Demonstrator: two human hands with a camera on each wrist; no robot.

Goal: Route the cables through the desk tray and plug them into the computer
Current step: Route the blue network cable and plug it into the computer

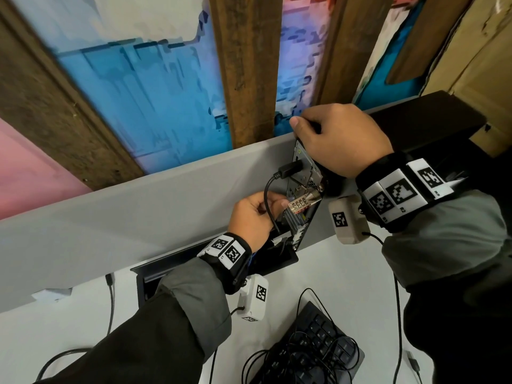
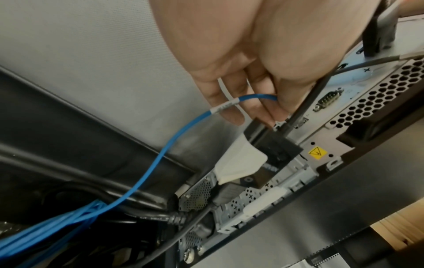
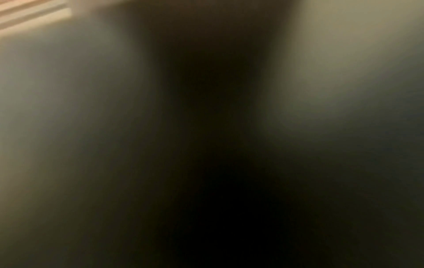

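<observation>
L hand (image 2: 241, 59) pinches blue ethernet cable (image 2: 146, 166) at PC rear panel (image 2: 358, 108), R hand (image 1: 340, 139) above it grips PC case top edge, desk tray (image 1: 279, 261) below L wrist

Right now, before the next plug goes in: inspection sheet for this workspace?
Surface: white desk, grey partition along its back edge.
Job's things: computer turned so its rear panel shows; open desk tray beneath it.
Clutter: black keyboard with thin cable looped over it; combination lock on the rear panel.
Grippers: left hand pinches the blue cable at the panel; right hand grips the computer's top corner.
Cables: black plug seated in the panel; blue bundle in the tray.
Surroundings: wood planks; the right wrist view is dark.
</observation>
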